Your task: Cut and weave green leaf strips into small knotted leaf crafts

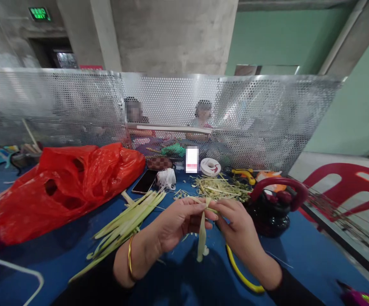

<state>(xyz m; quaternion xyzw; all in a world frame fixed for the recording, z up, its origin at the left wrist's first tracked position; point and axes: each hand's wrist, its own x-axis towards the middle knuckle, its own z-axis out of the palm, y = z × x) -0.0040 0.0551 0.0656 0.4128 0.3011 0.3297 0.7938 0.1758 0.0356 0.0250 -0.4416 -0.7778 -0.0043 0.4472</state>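
Note:
My left hand, with a gold bangle at the wrist, pinches a pale green leaf strip between thumb and fingers. My right hand grips the same piece from the other side, its fingertips close to the left ones. One flat end of the strip hangs down below the fingers over the table. Where the strip crosses or folds at the top, the fingers partly cover it. Left of my left forearm lies a bundle of similar long leaf strips. A curved yellow length lies under my right forearm, partly hidden.
Around the blue table are a red plastic bag, phone, white thread, white spool, shredded trimmings and a black jug with a dark red handle. A perforated metal screen stands behind; two people sit beyond it.

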